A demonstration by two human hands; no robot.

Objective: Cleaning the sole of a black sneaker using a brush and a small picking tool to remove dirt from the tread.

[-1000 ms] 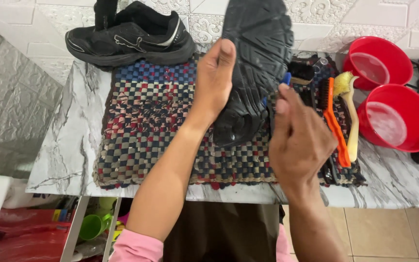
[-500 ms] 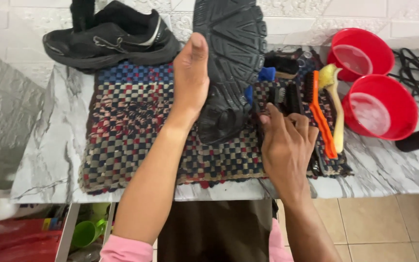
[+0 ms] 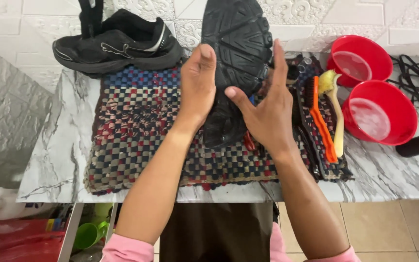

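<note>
Over at ten o'clock a black sneaker (image 3: 117, 44) sits upright against the tiled wall, half on the marble table (image 3: 49, 160), untouched. The woven checked mat (image 3: 136, 126) covers the middle of the tabletop and has bare room across its left half. The left hand (image 3: 197, 85) lies flat and open against the side of the upturned shoe (image 3: 236, 53), fingers straight, steadying rather than gripping it; the shoe stands sole toward us, heel end down on the mat, toe pointing to twelve o'clock.

The right hand (image 3: 267, 109) has changed most: a second ago it was low at four o'clock of the shoe, curled down among the tools; now it has come up beside the sole with fingers spread wide and nothing in it that I can see (a small red thing (image 3: 249, 141) peeks out just under the palm, hard to make out).

So both hands are now on or at the shoe, and the tools lie unheld. The orange brush (image 3: 322, 121) and the pale-handled brush (image 3: 334, 109) lie at three o'clock, close to two red bowls (image 3: 374, 92), crowding that side. The near table edge runs just below the mat, with open floor beyond.
</note>
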